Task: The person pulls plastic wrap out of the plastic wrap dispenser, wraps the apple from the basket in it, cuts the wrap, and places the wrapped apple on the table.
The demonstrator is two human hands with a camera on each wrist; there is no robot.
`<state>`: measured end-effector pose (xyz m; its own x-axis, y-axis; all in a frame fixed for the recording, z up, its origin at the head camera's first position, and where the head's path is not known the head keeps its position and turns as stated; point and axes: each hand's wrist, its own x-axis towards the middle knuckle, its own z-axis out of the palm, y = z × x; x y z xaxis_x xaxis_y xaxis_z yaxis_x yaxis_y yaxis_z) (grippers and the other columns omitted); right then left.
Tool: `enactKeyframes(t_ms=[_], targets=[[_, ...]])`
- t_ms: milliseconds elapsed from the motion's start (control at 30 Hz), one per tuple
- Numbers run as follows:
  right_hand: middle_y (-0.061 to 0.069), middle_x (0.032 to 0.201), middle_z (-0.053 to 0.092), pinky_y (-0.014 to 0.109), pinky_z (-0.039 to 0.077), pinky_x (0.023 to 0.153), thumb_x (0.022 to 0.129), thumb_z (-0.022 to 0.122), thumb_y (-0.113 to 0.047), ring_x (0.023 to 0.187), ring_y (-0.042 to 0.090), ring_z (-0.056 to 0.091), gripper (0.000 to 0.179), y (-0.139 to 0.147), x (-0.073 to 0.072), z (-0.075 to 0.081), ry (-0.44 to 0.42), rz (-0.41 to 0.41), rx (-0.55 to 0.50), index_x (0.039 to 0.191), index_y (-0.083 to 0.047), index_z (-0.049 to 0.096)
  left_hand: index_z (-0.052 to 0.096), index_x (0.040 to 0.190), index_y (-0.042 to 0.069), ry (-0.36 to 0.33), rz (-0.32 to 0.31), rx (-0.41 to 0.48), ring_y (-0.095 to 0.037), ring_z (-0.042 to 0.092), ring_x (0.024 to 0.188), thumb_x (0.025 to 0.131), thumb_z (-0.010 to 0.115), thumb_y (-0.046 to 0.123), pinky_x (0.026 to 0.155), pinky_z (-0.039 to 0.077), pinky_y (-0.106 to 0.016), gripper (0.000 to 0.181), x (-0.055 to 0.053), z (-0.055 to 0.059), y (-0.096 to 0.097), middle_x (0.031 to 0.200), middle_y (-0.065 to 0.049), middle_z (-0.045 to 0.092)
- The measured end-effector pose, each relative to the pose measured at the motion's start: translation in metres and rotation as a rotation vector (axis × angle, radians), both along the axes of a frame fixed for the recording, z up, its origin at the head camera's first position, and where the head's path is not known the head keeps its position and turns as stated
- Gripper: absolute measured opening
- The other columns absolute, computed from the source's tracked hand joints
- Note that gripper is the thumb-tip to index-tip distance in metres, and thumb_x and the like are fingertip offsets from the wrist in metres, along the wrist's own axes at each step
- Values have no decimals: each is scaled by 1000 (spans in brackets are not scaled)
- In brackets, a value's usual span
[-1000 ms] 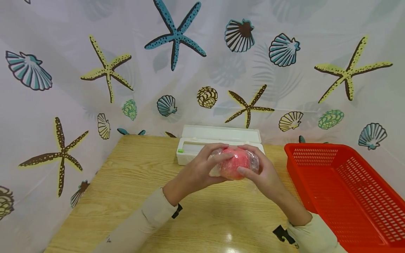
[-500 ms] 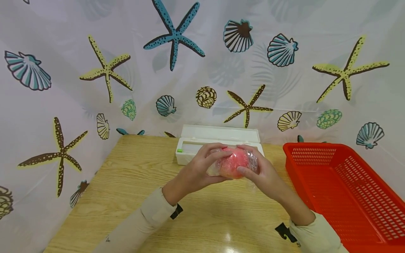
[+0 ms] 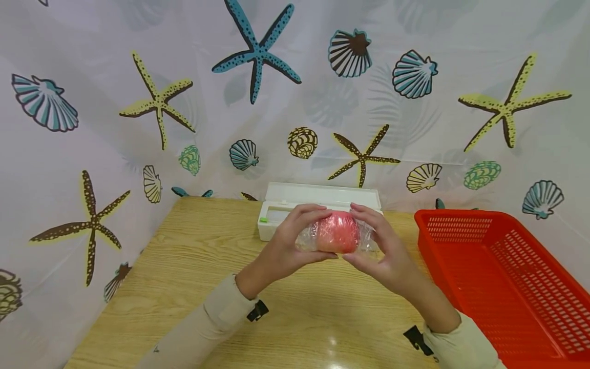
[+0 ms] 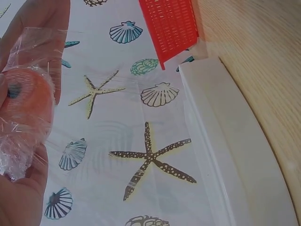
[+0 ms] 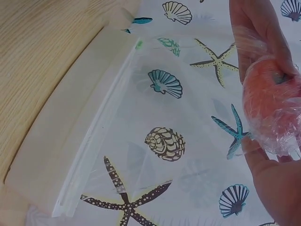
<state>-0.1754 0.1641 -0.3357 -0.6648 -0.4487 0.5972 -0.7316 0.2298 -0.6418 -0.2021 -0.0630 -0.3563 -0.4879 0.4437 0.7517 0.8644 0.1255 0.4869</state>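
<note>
In the head view a red apple [image 3: 338, 231] with a yellowish underside is held up over the table, wrapped in clear plastic film [image 3: 308, 237]. My left hand [image 3: 287, 246] grips its left side, thumb below and fingers above. From the right, my right hand [image 3: 392, 256] curls round the film-covered side, with the thumb under the apple and fingers at the top. The left wrist view shows the apple [image 4: 28, 101] with a dark hollow and crumpled film below it. In the right wrist view the apple [image 5: 268, 96] is cut off by the frame's edge.
Behind the hands a long white box [image 3: 272, 233] stands with its lid [image 3: 322, 193] raised. A red plastic basket [image 3: 442, 266] sits at the right of the wooden table [image 3: 198, 246]. A printed curtain [image 3: 276, 102] hangs behind.
The apple has turned in my hands. The right thumb has moved from the apple's front to beneath it, and the left fingers have shifted from its front to its top.
</note>
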Motion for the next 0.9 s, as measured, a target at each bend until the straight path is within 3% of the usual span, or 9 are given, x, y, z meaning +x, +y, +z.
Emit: enactKeyframes(t_ms=[200, 400, 600, 700, 900], targets=[[5, 145, 33, 30, 47, 87, 71, 78, 2, 125, 23, 40, 80, -3, 6, 6, -58, -22, 74, 138, -10, 37, 46, 132, 10, -35, -8, 19, -20, 44, 121, 69, 83, 16, 94, 44, -31, 73, 0, 0, 1, 131, -7, 45], [14, 134, 43, 31, 51, 81, 70, 76, 7, 115, 27, 48, 74, -10, 18, 22, -79, -42, 73, 134, 0, 39, 45, 132, 11, -66, -4, 20, -18, 45, 120, 70, 82, 18, 93, 45, -30, 73, 0, 0, 3, 131, -4, 47], [15, 132, 46, 28, 50, 81, 70, 76, 8, 113, 27, 50, 71, -9, 17, 21, -66, -59, 52, 131, 2, 42, 37, 137, 14, -90, -13, -72, -18, 39, 125, 72, 80, 24, 97, 41, -30, 79, 0, 2, 0, 137, -3, 39], [17, 130, 48, 28, 50, 81, 69, 76, 9, 111, 28, 51, 70, -9, 16, 19, -49, -70, 46, 130, 3, 43, 32, 140, 15, -19, 33, -168, -20, 32, 129, 71, 79, 31, 99, 39, -31, 85, 0, 4, -2, 143, -4, 30], [17, 127, 50, 27, 51, 77, 72, 75, 6, 105, 25, 54, 66, -10, 16, 19, -63, -124, 51, 130, 2, 45, 34, 137, 17, 248, 122, -263, -25, 29, 131, 69, 80, 39, 103, 35, -31, 86, -2, 7, -5, 145, -9, 27]])
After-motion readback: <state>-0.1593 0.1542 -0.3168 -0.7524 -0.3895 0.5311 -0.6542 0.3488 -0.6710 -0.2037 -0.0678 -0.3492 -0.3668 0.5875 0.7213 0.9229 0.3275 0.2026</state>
